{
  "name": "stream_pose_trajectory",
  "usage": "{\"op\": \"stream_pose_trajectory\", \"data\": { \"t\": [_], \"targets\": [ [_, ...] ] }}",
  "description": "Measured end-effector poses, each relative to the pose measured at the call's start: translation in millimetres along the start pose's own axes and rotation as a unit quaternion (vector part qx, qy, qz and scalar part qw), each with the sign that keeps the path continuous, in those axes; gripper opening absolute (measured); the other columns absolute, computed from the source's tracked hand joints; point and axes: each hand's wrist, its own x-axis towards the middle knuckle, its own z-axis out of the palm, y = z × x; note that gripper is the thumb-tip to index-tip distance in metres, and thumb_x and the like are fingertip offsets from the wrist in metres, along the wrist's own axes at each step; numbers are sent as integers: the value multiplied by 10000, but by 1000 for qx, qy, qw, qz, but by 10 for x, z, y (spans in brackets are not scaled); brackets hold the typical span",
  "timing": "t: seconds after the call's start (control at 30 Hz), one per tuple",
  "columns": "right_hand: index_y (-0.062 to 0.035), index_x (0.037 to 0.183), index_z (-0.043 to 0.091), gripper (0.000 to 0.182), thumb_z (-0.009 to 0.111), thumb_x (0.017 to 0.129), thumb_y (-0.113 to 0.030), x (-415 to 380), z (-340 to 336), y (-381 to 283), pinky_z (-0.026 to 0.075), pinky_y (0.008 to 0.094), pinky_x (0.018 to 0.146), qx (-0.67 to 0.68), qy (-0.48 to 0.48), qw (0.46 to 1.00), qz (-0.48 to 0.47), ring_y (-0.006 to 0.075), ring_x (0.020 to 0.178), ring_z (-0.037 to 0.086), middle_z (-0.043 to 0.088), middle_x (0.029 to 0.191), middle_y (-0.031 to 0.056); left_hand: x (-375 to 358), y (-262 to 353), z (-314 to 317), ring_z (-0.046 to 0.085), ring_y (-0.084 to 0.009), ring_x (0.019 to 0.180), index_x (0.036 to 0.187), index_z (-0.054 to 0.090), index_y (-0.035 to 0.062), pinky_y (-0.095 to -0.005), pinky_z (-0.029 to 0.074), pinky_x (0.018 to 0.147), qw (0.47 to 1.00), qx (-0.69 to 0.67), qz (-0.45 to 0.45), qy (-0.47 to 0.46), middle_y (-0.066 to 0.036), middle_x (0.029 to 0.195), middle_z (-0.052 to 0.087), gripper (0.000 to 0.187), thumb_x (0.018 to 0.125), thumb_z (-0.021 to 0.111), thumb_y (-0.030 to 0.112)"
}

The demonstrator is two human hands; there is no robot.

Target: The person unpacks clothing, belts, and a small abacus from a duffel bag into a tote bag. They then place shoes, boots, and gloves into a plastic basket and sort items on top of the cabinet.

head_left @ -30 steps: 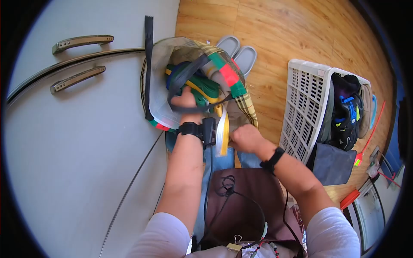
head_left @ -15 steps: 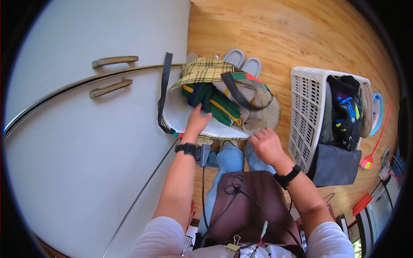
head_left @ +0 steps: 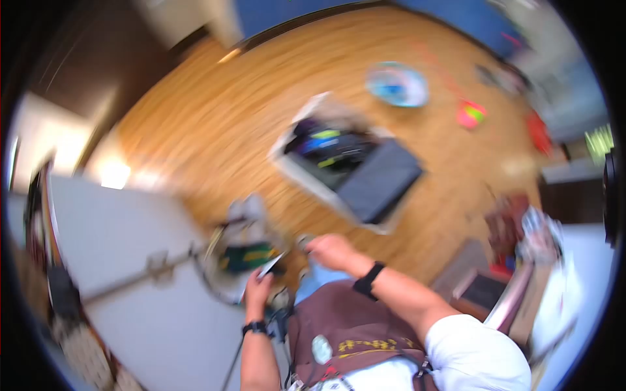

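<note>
I'm keeping both hands on the plaid bag (head_left: pixel 244 251) down against the white cabinet (head_left: pixel 130 260): left hand (head_left: pixel 257 287) gripping its near rim, right hand (head_left: pixel 326 249) at the opening, grip too blurred to tell. Steadying it low matters.

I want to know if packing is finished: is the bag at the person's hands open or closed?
Open, as far as the blur shows: green cloth is visible inside the bag, with the left hand at its mouth.

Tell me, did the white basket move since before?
Cannot tell. The white basket sits elsewhere in the picture, but the wooden floor swung too, so the camera turned, and it's blurry.
</note>
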Motion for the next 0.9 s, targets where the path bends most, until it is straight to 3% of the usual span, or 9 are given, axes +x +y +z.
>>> {"op": "stream_pose_trajectory", "data": {
  "t": [0.23,0.3,0.33,0.5,0.57,0.63,0.73,0.83,0.9],
  "targets": [
    [-74,869,614,152,552,765,-168,-2242,-1741,-419,484,434,720,2,105,960,261,316,856,608,639,871,117,138,1432,228,542,-124,617,1079,515,-62,-236,448,508,958,62,136,-244,-87,799,594,299,819,603,58],
    [-80,903,623,174,559,774,-177,-2953,-2244,-560,484,431,734,-13,165,927,337,316,872,606,640,882,119,220,1698,452,547,-226,644,1293,394,101,-422,436,485,926,204,192,-252,-176,883,575,549,833,655,248],
    [-86,936,632,196,566,782,-186,-3321,-2400,-619,484,428,748,-13,185,903,387,317,887,605,640,893,122,114,1937,672,550,-232,653,1206,449,60,-406,439,496,930,174,168,-276,-187,867,573,443,838,641,216],
    [-89,933,630,192,613,775,-196,-5390,-2962,-1111,487,432,711,-141,468,714,501,334,827,602,626,884,128,-918,2721,2200,537,-263,588,977,566,-4,-344,455,520,933,7,51,-357,-155,783,571,158,894,477,98],
    [-66,957,625,231,630,777,-211,-6097,-3256,-1396,489,417,703,-121,566,601,551,330,820,607,622,887,142,-1446,2878,2798,570,-176,640,993,578,-4,-270,480,561,874,207,218,-383,-95,789,593,169,872,566,114],
    [-51,959,634,222,651,760,-146,-6877,-3410,-1509,497,366,666,-181,660,480,548,293,761,623,624,871,141,-1988,2972,3416,602,-139,687,1054,576,-12,-239,490,582,822,187,202,-499,-66,811,619,248,845,617,115],
    [-24,969,634,199,614,786,-98,-8149,-3503,-1386,500,331,675,-215,755,346,515,269,743,637,644,848,150,-2722,2887,4555,616,-166,681,1015,580,-27,-248,493,564,828,199,191,-489,-105,810,628,216,840,615,94],
    [-17,986,640,240,629,785,-148,-9243,-3457,-1021,496,356,751,-151,716,360,578,301,841,634,651,892,166,-3786,2859,5458,626,-181,688,1060,539,-61,-256,488,566,775,247,208,-543,-100,803,614,294,822,627,89],
    [-35,1149,574,448,678,735,-170,-9751,-3461,-670,472,379,860,-110,545,428,713,330,997,590,600,1074,210,-4448,2815,5969,632,-177,759,1106,542,-63,-264,508,655,696,323,260,-586,-117,865,637,337,828,634,102]
  ]
}}
